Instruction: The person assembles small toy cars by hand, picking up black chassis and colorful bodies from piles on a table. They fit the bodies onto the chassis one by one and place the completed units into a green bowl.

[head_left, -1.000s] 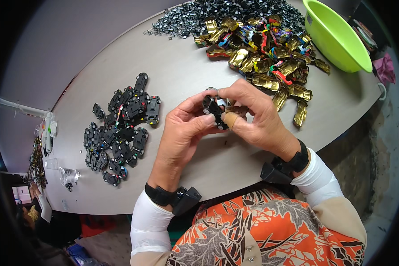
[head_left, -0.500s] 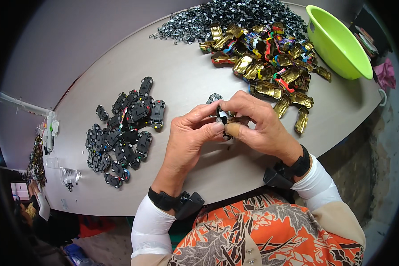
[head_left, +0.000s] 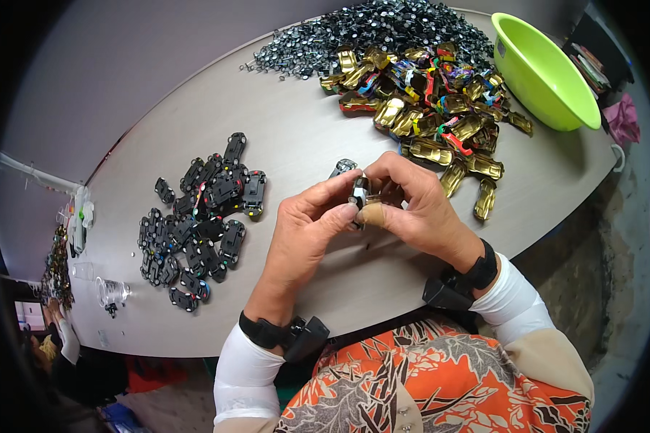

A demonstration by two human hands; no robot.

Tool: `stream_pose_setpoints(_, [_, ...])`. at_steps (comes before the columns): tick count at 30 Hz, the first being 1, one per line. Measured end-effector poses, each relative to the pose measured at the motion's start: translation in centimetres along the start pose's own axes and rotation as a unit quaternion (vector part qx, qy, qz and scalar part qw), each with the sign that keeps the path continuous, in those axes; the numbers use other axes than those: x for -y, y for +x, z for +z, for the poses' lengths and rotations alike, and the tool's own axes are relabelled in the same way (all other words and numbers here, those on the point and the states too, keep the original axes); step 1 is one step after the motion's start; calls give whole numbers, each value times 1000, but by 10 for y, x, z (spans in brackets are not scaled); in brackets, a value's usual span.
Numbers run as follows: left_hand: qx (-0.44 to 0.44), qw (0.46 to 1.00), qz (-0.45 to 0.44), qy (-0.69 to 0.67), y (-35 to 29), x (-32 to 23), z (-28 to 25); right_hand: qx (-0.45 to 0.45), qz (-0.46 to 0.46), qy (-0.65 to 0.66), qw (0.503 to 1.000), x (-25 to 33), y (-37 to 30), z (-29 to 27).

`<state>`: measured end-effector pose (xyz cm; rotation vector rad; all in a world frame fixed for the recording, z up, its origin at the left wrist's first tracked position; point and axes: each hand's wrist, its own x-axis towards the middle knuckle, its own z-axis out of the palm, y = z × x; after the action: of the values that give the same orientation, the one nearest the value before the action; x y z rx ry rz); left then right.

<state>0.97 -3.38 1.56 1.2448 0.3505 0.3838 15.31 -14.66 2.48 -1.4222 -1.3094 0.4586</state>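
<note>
Over the middle of the table, my left hand [head_left: 303, 220] and my right hand [head_left: 415, 198] meet fingertip to fingertip around a small toy car [head_left: 359, 192]. Both hands are closed, with the thumbs on its near side. The car's dark side and a pale patch show between the fingers; the rest is covered. A tan wrap covers my right thumb. Just beyond my left fingertips lies another small piece, grey and dark like a car part [head_left: 343, 167]. To the left rests a heap of black toy cars [head_left: 224, 191], many with their undersides up.
Gold car bodies [head_left: 430, 150] lie piled at the far right, with a mound of small wheel-and-axle parts [head_left: 383, 32] behind them. A lime green basin [head_left: 549, 79] stands at the right edge. Clear plastic cups [head_left: 112, 291] sit far left, near another person's arm [head_left: 68, 339].
The toy car has been turned between my fingers, so its wheels no longer stick out below as before. My hands stay together in nearly the same place.
</note>
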Motion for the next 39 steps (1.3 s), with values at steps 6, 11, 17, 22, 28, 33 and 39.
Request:
stream_pose_setpoints(6, [24, 993, -77, -84, -2, -5, -2, 33, 66, 173, 982, -2, 1, -11])
stream_pose_setpoints(11, [27, 994, -66, -82, 0, 1, -6, 104, 102, 278, 950, -5, 3, -22])
stream_pose_setpoints(17, [33, 996, -84, -9, -3, -3, 0, 130, 118, 181, 968, -3, 1, -21])
stream_pose_setpoints(22, [-1, 990, -25, 137, -3, 7, 6, 85, 49, 4, 995, -9, -3, -5])
stream_pose_setpoints(28, [-7, 977, -24, 214, -3, 5, 7, 35, -1, -88, 996, -11, -6, 4])
stream_pose_setpoints(33, [-24, 998, -59, 6, 1, -2, 1, 45, 126, 76, 988, -13, -3, -1])
stream_pose_setpoints(39, [-109, 986, -23, -127, 6, 3, -8, 92, 207, 199, 953, 0, 1, -8])
